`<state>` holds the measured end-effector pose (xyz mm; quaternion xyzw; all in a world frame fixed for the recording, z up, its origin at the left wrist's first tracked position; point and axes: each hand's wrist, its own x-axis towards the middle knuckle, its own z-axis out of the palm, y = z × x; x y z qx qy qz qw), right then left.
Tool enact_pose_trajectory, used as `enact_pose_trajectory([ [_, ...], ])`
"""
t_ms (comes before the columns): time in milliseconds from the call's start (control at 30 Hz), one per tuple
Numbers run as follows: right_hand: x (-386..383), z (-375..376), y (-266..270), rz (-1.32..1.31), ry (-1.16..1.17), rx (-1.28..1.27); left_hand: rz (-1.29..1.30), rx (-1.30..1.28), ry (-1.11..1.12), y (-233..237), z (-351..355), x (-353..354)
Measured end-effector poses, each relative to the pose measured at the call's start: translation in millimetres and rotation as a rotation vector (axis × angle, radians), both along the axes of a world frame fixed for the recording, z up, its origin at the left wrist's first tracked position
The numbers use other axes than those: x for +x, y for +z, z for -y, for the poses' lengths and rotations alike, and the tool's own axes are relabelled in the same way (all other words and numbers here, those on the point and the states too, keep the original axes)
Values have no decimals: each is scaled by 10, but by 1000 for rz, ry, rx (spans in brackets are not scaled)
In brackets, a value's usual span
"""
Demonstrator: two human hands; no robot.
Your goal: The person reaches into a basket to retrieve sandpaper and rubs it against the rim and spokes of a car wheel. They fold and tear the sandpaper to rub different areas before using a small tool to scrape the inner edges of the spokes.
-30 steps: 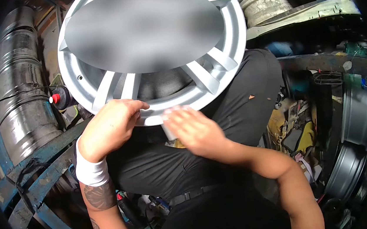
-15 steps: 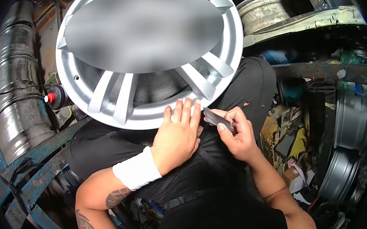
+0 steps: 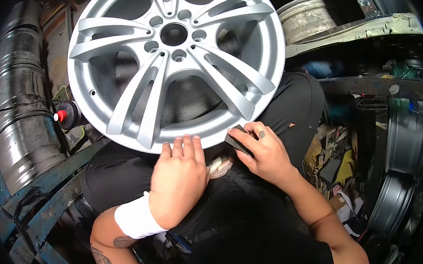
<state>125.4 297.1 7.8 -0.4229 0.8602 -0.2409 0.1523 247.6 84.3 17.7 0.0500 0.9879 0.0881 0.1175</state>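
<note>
A silver alloy wheel (image 3: 181, 68) with paired spokes leans face up across the lap, its near edge toward me. My left hand (image 3: 179, 182), white band at the wrist, lies with fingers stretched out and fingertips on the wheel's near lip. To its right, my right hand (image 3: 267, 152) pinches a dark grey piece of sandpaper (image 3: 237, 144) between thumb and fingers, right at the lip below a spoke end. Between the hands, a small crumpled pale wrapping (image 3: 220, 166) lies on the dark clothing.
Bare metal wheel barrels (image 3: 22, 123) are stacked along the left, beside a dark bottle with a red cap (image 3: 70, 114). A worn blue metal frame (image 3: 51, 196) runs below them. More wheels stand at the upper right (image 3: 307, 15) and right (image 3: 408, 135), near cluttered scraps (image 3: 333, 166).
My left hand has slid left along the lip. My right hand has brought the sandpaper up and left against the wheel's edge. The earlier blur over the wheel's middle is gone.
</note>
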Motion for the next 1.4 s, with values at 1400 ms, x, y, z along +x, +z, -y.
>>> enact_pose_trajectory([
  [1400, -274, 692, -190, 16, 380, 2, -133, 530, 547, 344, 1375, -787],
])
